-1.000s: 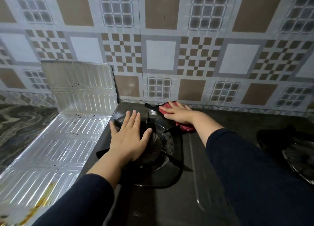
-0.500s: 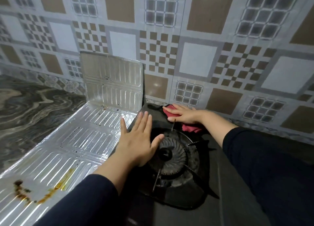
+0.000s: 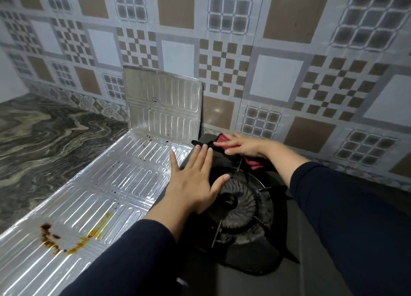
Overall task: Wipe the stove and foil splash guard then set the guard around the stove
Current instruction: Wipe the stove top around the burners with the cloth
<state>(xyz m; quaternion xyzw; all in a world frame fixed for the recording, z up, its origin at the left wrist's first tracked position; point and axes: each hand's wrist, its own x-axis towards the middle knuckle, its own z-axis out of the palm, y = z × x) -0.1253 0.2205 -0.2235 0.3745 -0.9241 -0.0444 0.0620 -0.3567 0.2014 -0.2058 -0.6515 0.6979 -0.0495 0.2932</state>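
Note:
The black gas stove (image 3: 249, 273) fills the lower middle, with its round burner (image 3: 242, 202) and pan supports. My left hand (image 3: 191, 180) lies flat and open on the stove's left edge beside the burner. My right hand (image 3: 242, 145) presses a red cloth (image 3: 255, 163) onto the stove's back left corner, fingers flat on it. The foil splash guard (image 3: 106, 191) lies on the counter left of the stove, its end panel (image 3: 162, 104) standing against the wall. A brown greasy stain (image 3: 66, 238) marks its near part, dark specks dot the far part.
A patterned tiled wall (image 3: 222, 51) rises directly behind the stove. The dark marbled counter (image 3: 44, 140) stretches to the left of the guard. My dark sleeves cover the lower right of the view.
The view has swung left, showing more guard and counter. My right hand with the cloth has slid slightly left along the stove's back edge. My left hand stays flat beside the burner.

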